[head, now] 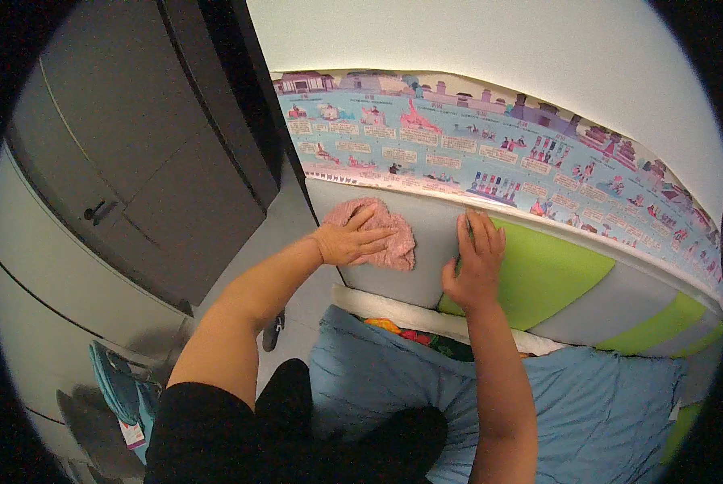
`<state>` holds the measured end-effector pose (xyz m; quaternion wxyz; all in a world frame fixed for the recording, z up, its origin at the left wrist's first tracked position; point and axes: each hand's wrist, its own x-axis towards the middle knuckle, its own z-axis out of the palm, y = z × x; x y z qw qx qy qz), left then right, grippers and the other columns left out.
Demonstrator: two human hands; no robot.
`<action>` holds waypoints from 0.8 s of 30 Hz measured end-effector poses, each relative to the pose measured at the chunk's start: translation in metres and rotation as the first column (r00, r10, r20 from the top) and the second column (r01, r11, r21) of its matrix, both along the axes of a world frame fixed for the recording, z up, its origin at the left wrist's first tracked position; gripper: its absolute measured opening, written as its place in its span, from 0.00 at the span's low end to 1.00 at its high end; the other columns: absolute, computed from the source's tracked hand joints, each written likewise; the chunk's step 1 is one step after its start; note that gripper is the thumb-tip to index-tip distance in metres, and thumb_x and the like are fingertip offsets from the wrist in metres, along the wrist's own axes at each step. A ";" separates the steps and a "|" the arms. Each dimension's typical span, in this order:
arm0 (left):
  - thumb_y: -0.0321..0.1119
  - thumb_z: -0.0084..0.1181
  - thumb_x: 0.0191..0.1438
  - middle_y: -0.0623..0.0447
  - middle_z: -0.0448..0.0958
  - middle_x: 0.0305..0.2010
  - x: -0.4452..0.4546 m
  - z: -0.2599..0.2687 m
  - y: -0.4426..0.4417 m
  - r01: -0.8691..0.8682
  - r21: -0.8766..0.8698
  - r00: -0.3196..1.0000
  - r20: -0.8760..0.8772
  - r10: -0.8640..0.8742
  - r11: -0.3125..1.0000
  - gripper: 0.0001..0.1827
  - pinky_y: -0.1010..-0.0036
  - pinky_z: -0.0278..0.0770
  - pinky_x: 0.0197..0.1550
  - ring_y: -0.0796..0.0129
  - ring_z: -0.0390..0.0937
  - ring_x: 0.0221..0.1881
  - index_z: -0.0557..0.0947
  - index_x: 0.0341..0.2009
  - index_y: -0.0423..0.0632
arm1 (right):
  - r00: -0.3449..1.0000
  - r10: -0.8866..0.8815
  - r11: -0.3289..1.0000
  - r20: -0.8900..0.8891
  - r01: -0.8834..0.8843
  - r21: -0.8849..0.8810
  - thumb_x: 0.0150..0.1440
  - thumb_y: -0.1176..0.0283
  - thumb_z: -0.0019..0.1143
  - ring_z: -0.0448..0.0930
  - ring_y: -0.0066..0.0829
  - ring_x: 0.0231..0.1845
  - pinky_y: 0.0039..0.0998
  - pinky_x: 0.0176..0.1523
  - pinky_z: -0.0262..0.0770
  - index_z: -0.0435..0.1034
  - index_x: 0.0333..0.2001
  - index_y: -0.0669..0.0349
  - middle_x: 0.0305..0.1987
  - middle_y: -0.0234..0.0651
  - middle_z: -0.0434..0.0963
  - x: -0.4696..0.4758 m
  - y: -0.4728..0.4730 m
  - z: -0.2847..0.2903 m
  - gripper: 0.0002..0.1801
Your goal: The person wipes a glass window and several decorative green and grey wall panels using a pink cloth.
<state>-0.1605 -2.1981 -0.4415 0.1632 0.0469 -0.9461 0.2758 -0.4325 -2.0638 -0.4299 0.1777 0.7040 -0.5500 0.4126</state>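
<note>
My left hand point(352, 241) lies spread over a crumpled pink plush cloth point(402, 242), pressing it to the grey section of a padded headboard point(431, 224). Parts of the cloth stick out above and to the right of the fingers. To its right, my right hand point(477, 260) rests on the headboard where grey meets a green section point(549, 257). Its fingertips reach near the upper edge, and nothing is held in it. Green and grey sections alternate further along the headboard.
A long illustrated poster point(422, 130) with printed writing covers the wall above. Blue bedding point(385, 369) lies below, beside a white strip point(397, 308) along the headboard. On the left are a dark door point(149, 157), a shoe point(272, 331) on the floor and a teal fabric item point(116, 384).
</note>
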 end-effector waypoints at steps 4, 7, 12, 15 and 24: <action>0.46 0.57 0.44 0.55 0.67 0.59 -0.011 -0.012 -0.015 0.159 0.005 0.987 -0.033 -0.159 0.987 0.18 0.49 0.57 0.61 0.43 0.58 0.62 0.81 0.40 0.53 | 0.997 -0.061 0.997 0.040 0.063 -0.037 0.40 0.71 0.53 0.58 0.46 0.66 0.55 0.65 0.48 0.62 0.57 0.63 0.63 0.42 0.62 0.011 -0.005 0.000 0.35; 0.42 0.54 0.47 0.52 0.66 0.60 -0.048 0.007 -0.011 0.274 0.005 0.953 0.134 -0.272 0.962 0.19 0.52 0.57 0.63 0.47 0.57 0.64 0.78 0.45 0.51 | 0.985 -0.114 0.984 0.128 0.130 -0.124 0.45 0.68 0.54 0.60 0.48 0.65 0.55 0.65 0.48 0.64 0.55 0.63 0.62 0.44 0.63 0.027 -0.017 -0.010 0.31; 0.37 0.50 0.51 0.51 0.62 0.63 -0.037 0.040 -0.005 0.287 0.366 0.957 -0.075 -0.279 0.885 0.21 0.57 0.55 0.66 0.48 0.53 0.67 0.75 0.52 0.48 | 0.952 -0.214 0.937 0.220 0.264 -0.228 0.53 0.64 0.50 0.63 0.50 0.61 0.55 0.62 0.50 0.67 0.51 0.62 0.56 0.47 0.67 0.045 -0.041 -0.019 0.23; 0.38 0.51 0.50 0.49 0.62 0.62 -0.033 0.032 -0.010 0.209 0.489 0.978 -0.130 -0.166 0.847 0.23 0.55 0.56 0.65 0.49 0.55 0.66 0.75 0.52 0.48 | 0.923 -0.314 0.902 0.224 0.364 -0.232 0.54 0.65 0.48 0.64 0.49 0.60 0.54 0.62 0.49 0.68 0.50 0.62 0.54 0.47 0.67 0.045 -0.045 -0.016 0.20; 0.38 0.50 0.49 0.41 0.64 0.60 -0.043 0.064 -0.014 0.353 0.517 0.935 -0.217 -0.279 0.780 0.25 0.56 0.54 0.66 0.48 0.56 0.64 0.73 0.52 0.44 | 0.777 -0.542 0.797 0.321 0.596 -0.099 0.54 0.47 0.45 0.51 0.56 0.67 0.57 0.66 0.38 0.58 0.57 0.61 0.64 0.49 0.55 0.061 -0.069 -0.046 0.35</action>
